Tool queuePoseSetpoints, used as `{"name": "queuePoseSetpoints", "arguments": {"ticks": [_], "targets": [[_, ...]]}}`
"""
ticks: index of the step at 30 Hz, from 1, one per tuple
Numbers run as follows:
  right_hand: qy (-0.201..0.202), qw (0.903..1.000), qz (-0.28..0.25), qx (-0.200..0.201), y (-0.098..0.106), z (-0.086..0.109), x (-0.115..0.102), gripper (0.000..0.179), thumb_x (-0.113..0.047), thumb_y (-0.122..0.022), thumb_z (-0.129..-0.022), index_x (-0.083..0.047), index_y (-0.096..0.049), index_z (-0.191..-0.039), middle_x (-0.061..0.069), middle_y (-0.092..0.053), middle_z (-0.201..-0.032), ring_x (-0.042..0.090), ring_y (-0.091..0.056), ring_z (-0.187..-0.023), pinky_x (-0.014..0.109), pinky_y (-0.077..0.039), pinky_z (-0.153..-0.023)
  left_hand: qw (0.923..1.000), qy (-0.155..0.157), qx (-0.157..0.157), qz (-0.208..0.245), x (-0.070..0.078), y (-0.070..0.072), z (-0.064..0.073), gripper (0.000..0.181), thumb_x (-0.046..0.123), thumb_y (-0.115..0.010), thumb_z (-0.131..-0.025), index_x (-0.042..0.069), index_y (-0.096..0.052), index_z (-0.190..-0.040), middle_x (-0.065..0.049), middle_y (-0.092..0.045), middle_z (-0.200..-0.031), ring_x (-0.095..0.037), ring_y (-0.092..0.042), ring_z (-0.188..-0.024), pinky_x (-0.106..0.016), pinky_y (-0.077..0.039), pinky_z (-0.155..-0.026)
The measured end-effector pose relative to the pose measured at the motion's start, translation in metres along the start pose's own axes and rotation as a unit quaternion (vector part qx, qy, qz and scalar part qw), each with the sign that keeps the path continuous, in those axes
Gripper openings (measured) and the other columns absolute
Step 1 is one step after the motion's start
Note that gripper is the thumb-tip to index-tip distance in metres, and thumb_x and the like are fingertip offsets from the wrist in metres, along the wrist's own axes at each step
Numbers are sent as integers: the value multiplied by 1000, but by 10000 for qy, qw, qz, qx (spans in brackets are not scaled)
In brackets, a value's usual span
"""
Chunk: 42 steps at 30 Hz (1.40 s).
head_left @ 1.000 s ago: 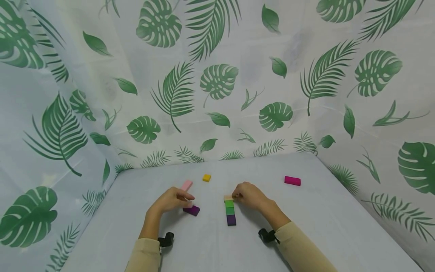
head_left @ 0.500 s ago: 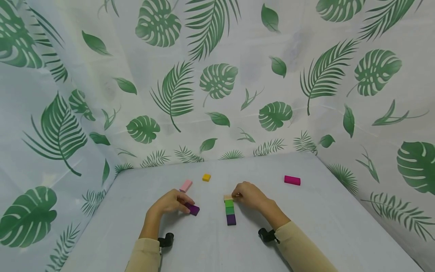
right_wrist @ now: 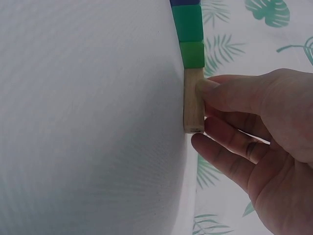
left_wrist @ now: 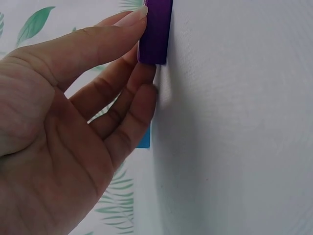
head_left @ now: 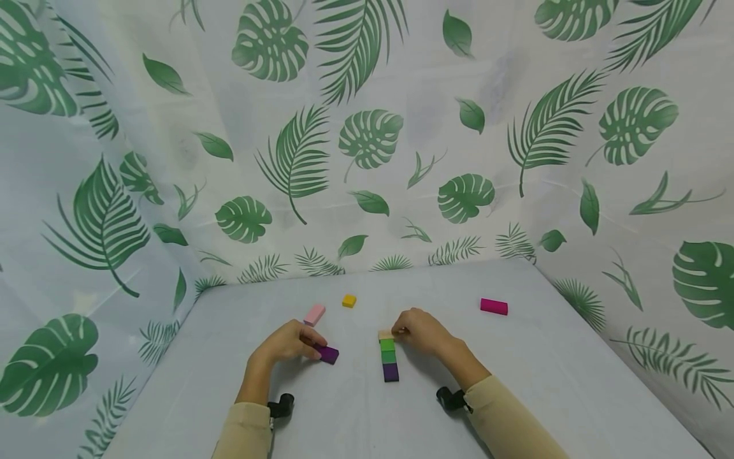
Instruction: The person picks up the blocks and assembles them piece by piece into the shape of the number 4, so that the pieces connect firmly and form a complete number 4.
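My left hand (head_left: 291,342) pinches a purple block (head_left: 329,354) between thumb and fingers, low over the white tabletop. The left wrist view shows the thumb on one side of that block (left_wrist: 156,34), with the index fingertip hidden. To the right, my right hand (head_left: 423,330) holds a plain wooden block (right_wrist: 192,103), its thumb on the block and other fingers close by. That block is the far end of a straight row with a light green block (head_left: 387,345), a darker green block (head_left: 388,357) and a dark purple block (head_left: 390,372).
A pink block (head_left: 315,314) lies beyond my left hand, with a yellow block (head_left: 349,300) farther back. A magenta block (head_left: 494,306) lies at the back right. Behind my left fingers shows a blue piece (left_wrist: 144,139). Leaf-printed cloth (head_left: 367,191) surrounds the tabletop (head_left: 355,414).
My left fingers have come down and closed on the purple block, which has moved very slightly. The pink block shows more fully now. My right hand has stayed at the wooden block.
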State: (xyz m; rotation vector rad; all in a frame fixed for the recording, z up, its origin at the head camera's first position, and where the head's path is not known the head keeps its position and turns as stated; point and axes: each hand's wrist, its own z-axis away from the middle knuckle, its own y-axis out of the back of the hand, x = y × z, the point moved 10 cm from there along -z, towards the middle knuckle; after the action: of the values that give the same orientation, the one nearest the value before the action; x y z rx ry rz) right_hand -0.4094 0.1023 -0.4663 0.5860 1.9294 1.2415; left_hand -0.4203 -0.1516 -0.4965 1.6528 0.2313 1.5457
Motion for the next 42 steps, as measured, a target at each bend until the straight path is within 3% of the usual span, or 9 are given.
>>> {"name": "queuePoseSetpoints", "arguments": {"ticks": [11,26,42], "targets": [[127,9998,148,41,0,1,-1,11,0,-76,-91,-6,-83,-97,4,-79,-97,22,-72,-94,44,-58,-87,10000,78,-36,-2,-1,-2,0,25,8,-89,-79,15,-83,-102,0,-77,-97,-14,-65,-87,-30,-52,-75],[204,9998,32,31,0,-1,-2,12,3,-75,-90,-6,-83,-94,4,-80,-94,22,-74,-92,44,-59,-85,9993,186,308,-51,3,-5,-5,20,11,-86,-85,18,-82,-104,3,-77,-106,-14,-65,-96,-34,-53,-83],[38,10000,-64,-11,1,1,-2,13,3,-75,-91,-5,-83,-97,5,-80,-96,23,-73,-94,44,-59,-86,9993,34,366,14,7,-9,-9,19,10,-83,-87,14,-81,-106,1,-77,-105,-14,-65,-93,-32,-53,-80]]}}
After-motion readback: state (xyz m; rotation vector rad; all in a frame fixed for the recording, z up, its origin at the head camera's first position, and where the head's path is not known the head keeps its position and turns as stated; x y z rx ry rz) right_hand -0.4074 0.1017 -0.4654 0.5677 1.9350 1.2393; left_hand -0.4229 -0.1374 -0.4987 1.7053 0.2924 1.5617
